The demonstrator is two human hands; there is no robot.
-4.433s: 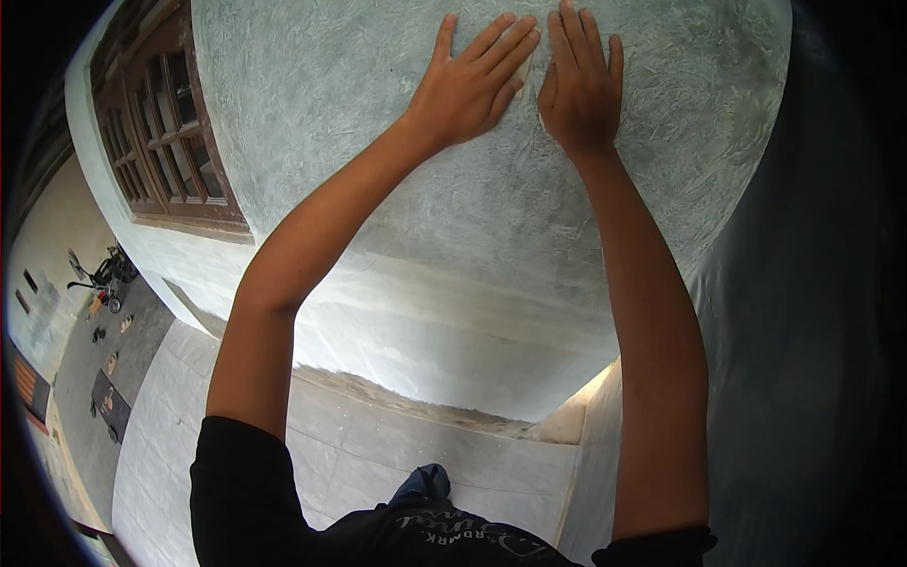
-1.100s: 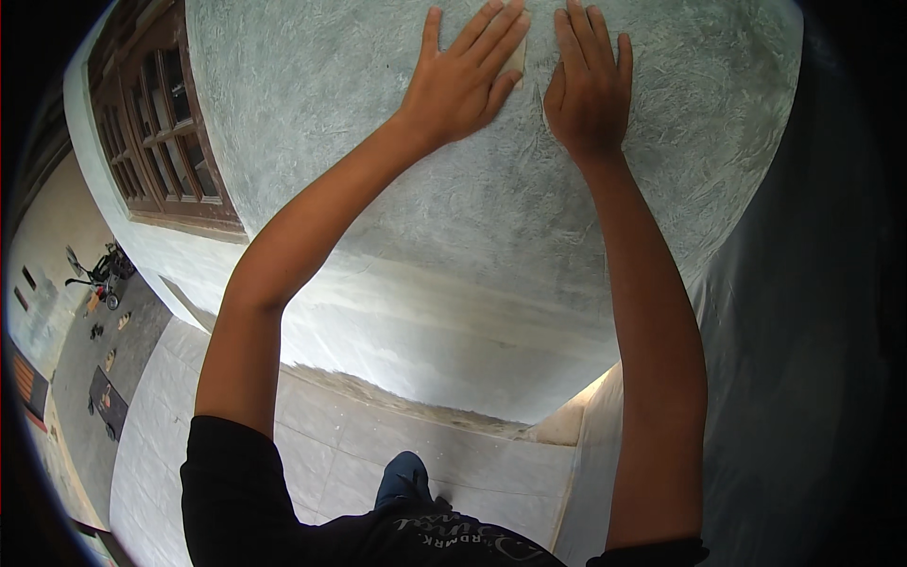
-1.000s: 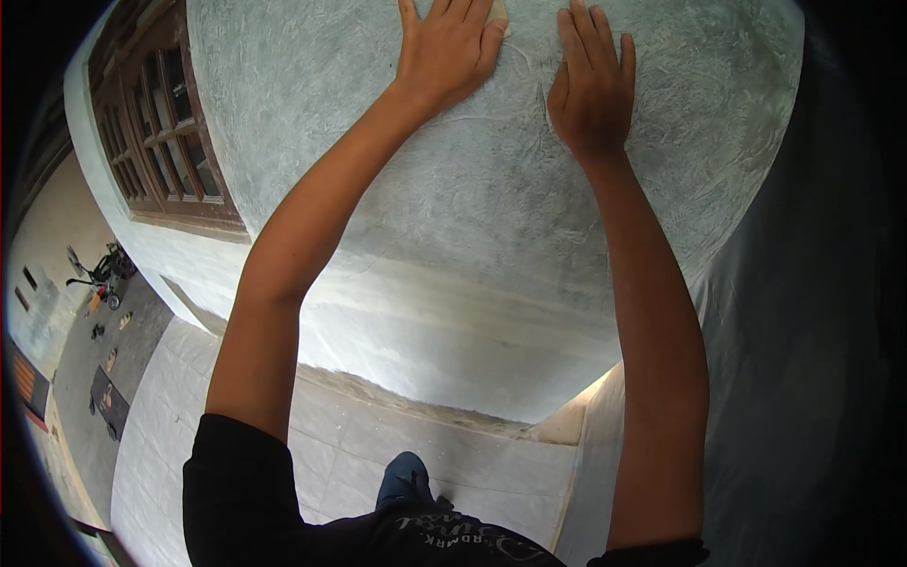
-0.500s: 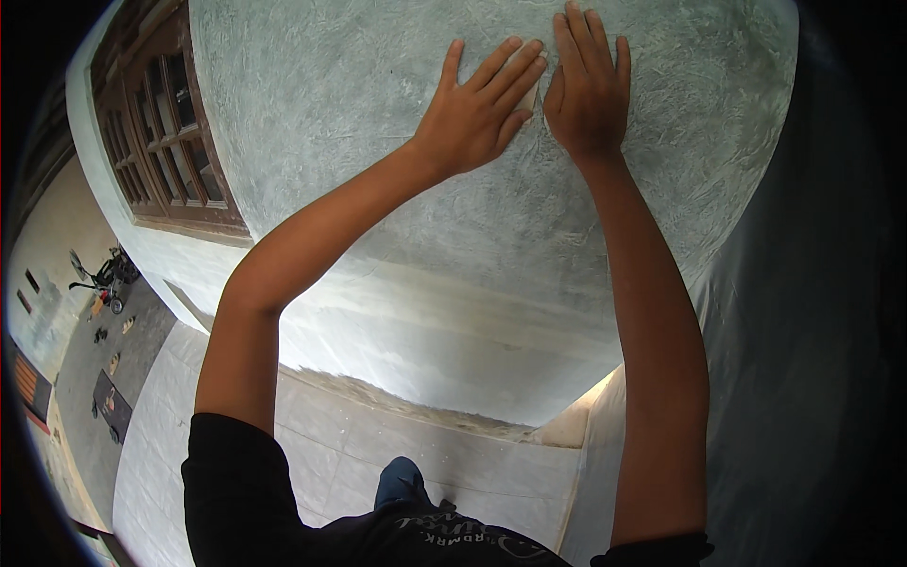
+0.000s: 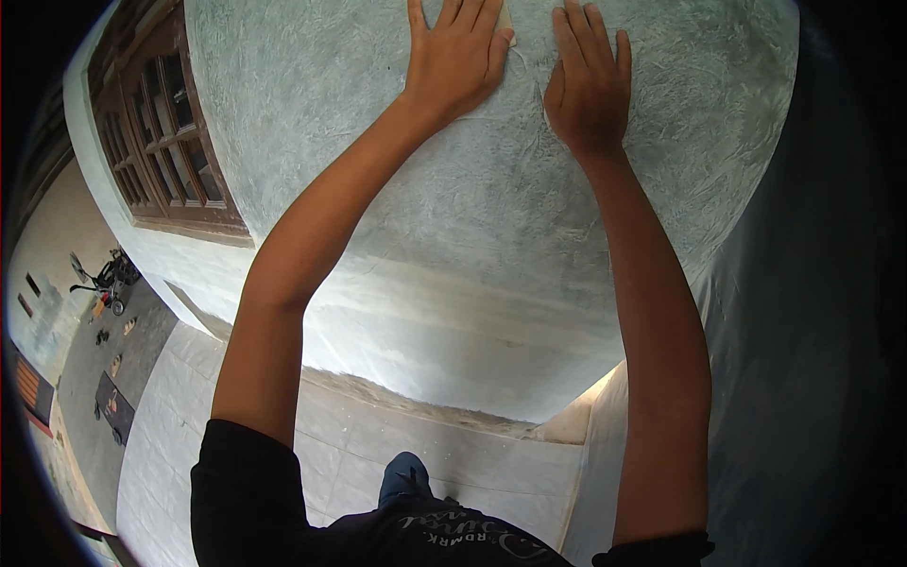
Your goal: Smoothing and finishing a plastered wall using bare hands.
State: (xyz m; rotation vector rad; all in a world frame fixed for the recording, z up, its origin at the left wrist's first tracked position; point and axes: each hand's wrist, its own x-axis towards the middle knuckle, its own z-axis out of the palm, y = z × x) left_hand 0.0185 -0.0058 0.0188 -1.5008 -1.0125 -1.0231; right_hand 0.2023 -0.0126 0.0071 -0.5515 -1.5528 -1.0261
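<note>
The left hand [image 5: 458,61] lay open at the top centre of the frame, fingers spread against the mottled grey wall [image 5: 501,198], covering most of a pale flat piece [image 5: 511,28] that peeked out by the thumb; whether it gripped the piece could not be told. Just right, the right hand [image 5: 590,90] rested flat, fingers slightly parted, apparently holding nothing. A brown-framed window [image 5: 165,123] stood upper left, a pale floor [image 5: 368,416] lower centre.
</note>
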